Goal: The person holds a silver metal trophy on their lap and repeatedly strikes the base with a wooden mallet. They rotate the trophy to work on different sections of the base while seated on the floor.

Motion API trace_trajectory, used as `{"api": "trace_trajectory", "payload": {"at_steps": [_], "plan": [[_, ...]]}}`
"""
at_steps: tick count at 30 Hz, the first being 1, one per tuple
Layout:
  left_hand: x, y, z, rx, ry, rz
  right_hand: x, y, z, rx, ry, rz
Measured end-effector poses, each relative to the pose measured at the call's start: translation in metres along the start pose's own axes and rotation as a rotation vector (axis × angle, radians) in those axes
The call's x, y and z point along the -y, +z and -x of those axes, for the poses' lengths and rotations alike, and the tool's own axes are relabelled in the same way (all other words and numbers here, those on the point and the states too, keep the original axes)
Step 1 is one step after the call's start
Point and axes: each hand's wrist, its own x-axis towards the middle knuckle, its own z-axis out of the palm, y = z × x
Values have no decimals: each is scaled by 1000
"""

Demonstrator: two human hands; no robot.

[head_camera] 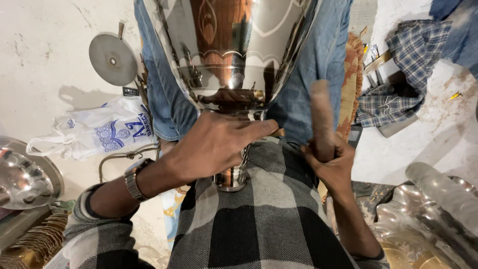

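Note:
A large shiny metal cup-shaped vessel lies between my jeans-clad legs, its narrow stem pointing toward me. My left hand, with a wristwatch on the wrist, rests over the neck of the vessel and holds a thin tool whose wooden tip pokes out past the fingers. My right hand grips a brown wooden mallet handle raised upright and blurred, just right of the vessel.
A white printed plastic bag and a round metal disc lie on the floor at left. A shiny bowl sits at far left. Embossed metal sheet lies at right, plaid cloth farther back.

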Motion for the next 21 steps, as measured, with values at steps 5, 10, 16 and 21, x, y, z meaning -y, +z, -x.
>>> {"api": "trace_trajectory", "payload": {"at_steps": [5, 10, 16, 21], "plan": [[-1, 2, 0, -43, 41, -25, -1, -8, -3, 32, -115, -317], [-5, 6, 4, 47, -49, -89, 7, -18, -20, 127, -193, -270], [-13, 19, 15, -219, -105, -90, 59, -41, -61, 290, -283, 92], [-26, 31, 30, -388, -253, 16, 111, -60, -96, 431, -143, 700]]}}
